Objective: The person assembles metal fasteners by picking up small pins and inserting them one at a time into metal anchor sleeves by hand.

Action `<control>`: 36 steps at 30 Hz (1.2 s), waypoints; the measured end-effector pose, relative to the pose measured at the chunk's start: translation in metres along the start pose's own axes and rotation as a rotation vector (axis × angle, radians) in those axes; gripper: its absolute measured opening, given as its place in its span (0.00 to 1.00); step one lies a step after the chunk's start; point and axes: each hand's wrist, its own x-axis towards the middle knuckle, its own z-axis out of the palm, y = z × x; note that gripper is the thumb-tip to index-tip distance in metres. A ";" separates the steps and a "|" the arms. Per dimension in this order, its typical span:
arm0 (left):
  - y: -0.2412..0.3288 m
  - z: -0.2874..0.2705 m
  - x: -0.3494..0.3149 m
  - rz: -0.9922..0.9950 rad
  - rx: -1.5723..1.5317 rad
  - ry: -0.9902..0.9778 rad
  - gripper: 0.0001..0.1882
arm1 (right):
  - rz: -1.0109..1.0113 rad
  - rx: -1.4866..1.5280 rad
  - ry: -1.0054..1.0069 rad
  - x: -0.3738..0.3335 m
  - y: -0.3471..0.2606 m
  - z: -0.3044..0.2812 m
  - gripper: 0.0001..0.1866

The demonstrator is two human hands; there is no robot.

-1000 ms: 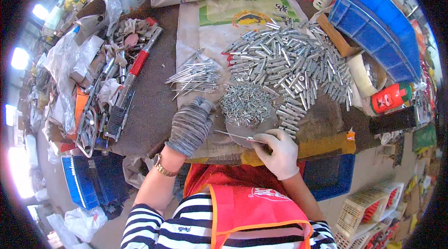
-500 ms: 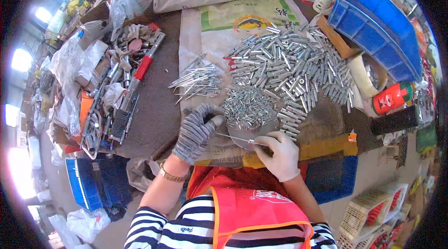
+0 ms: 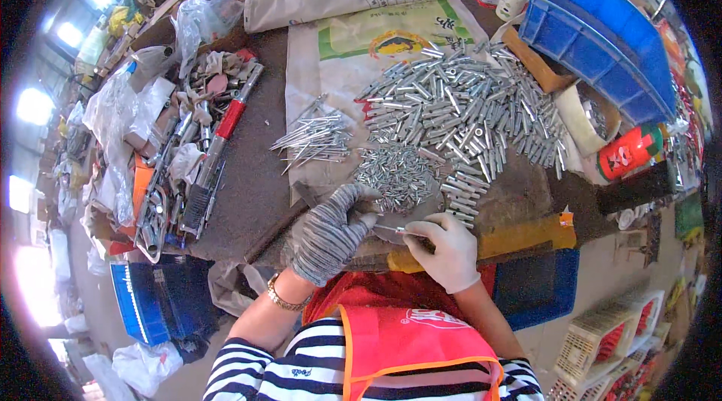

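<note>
My left hand (image 3: 327, 239), in a grey striped knit glove, has thumb and fingers pinched together by the near side of the pile of small metal pins (image 3: 398, 175). A tiny bright piece shows at its fingertips, too small to name. My right hand (image 3: 447, 250), in a white glove, pinches the thicker end of a thin metal rod (image 3: 389, 228). The rod points left, and its far end disappears at my left thumb. Beyond my left hand lies a bundle of long thin rods (image 3: 316, 138). A large heap of metal sleeves (image 3: 466, 104) spreads behind the pins.
A printed sack (image 3: 331, 62) lies under the parts on the dark table (image 3: 259, 160). Tools and plastic bags crowd the left, with a red-and-silver bar (image 3: 229, 119). At right stand a blue bin (image 3: 594, 40), a red can (image 3: 628, 154) and a wooden block (image 3: 535, 62).
My left hand has moved right and slightly nearer, bringing its fingertips to the rod's far end. My right hand keeps hold of the rod and has barely shifted.
</note>
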 end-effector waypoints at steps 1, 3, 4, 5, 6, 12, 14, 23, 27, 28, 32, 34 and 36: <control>0.004 0.001 -0.001 0.066 0.084 -0.012 0.16 | 0.000 0.007 0.000 0.000 0.000 0.000 0.10; 0.017 0.005 -0.003 0.090 0.227 -0.029 0.18 | 0.005 0.012 0.002 0.000 -0.001 -0.001 0.09; 0.020 0.007 -0.003 0.114 0.368 -0.044 0.20 | 0.008 0.015 0.009 0.000 -0.001 -0.001 0.10; 0.019 0.009 -0.002 0.116 0.368 -0.051 0.20 | 0.011 0.018 0.016 0.000 -0.001 -0.001 0.10; 0.016 0.011 -0.003 0.215 0.456 -0.062 0.21 | 0.013 0.020 0.018 0.000 -0.001 -0.001 0.10; 0.009 0.024 0.002 0.436 0.683 -0.133 0.22 | 0.012 0.041 0.027 0.000 -0.001 0.000 0.10; 0.009 0.027 0.005 0.407 0.716 -0.178 0.22 | -0.016 0.011 0.033 0.000 0.001 0.000 0.10; 0.019 0.032 0.007 0.401 0.915 -0.288 0.21 | -0.018 0.008 0.036 0.001 0.000 -0.001 0.11; 0.018 0.036 0.009 0.537 0.950 -0.296 0.19 | -0.023 0.001 0.023 0.000 0.003 -0.001 0.13; 0.018 0.037 0.009 0.589 0.953 -0.281 0.19 | -0.021 -0.014 0.011 -0.001 0.004 0.000 0.14; 0.014 0.042 0.009 0.645 0.979 -0.283 0.21 | -0.047 -0.033 -0.008 -0.001 0.003 -0.002 0.11; 0.020 0.044 0.011 0.542 1.041 -0.375 0.22 | -0.049 -0.039 -0.015 -0.002 0.004 -0.003 0.11; 0.021 0.044 0.012 0.582 1.055 -0.364 0.21 | -0.052 -0.045 -0.023 -0.002 0.005 -0.002 0.12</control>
